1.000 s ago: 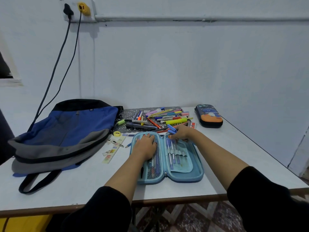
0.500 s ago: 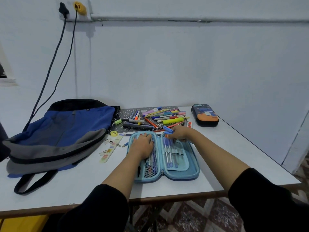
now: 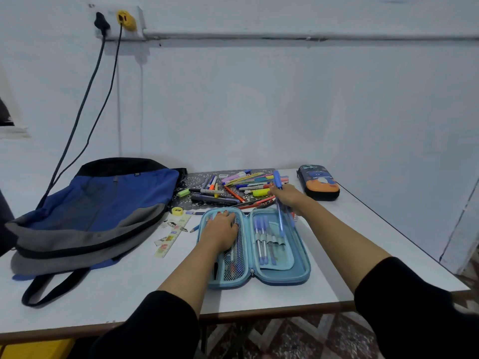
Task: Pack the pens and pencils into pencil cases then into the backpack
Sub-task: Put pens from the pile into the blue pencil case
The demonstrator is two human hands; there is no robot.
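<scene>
White table (image 3: 129, 288): holds everything; its near edge runs along 6 o'clock.
Backpack (image 3: 98, 203): blue and grey, lying flat at 9 o'clock, apparently shut; nothing packed in it that I can see.
Open case (image 3: 298, 270): light blue, spread flat at table centre. Its mesh side at 9 o'clock holds a few pens under the netting; its loop side at 3 o'clock has about three blue pens slotted upright.
Second case (image 3: 318, 182): dark with an orange patch, zipped shut at 2 o'clock, well apart from the open one.
Loose pile (image 3: 241, 185): pens, markers and highlighters heaped on a dark spotted mat at 12 o'clock, just beyond the open case.
Left hand (image 3: 221, 230): spread flat on the mesh side, pinning the case down, gripping nothing.
Right hand (image 3: 285, 196): closed around a blue pen (image 3: 279, 203), which slants down toward the loops.
Small bits: a patterned ruler (image 3: 172, 233) and a yellow tape roll (image 3: 177, 210) at 10 o'clock of the case.
Risk, as I judge it: the pen could miss a free loop and push a slotted neighbour out, since the loops sit close together; the case could slide if the left palm lifts.
</scene>
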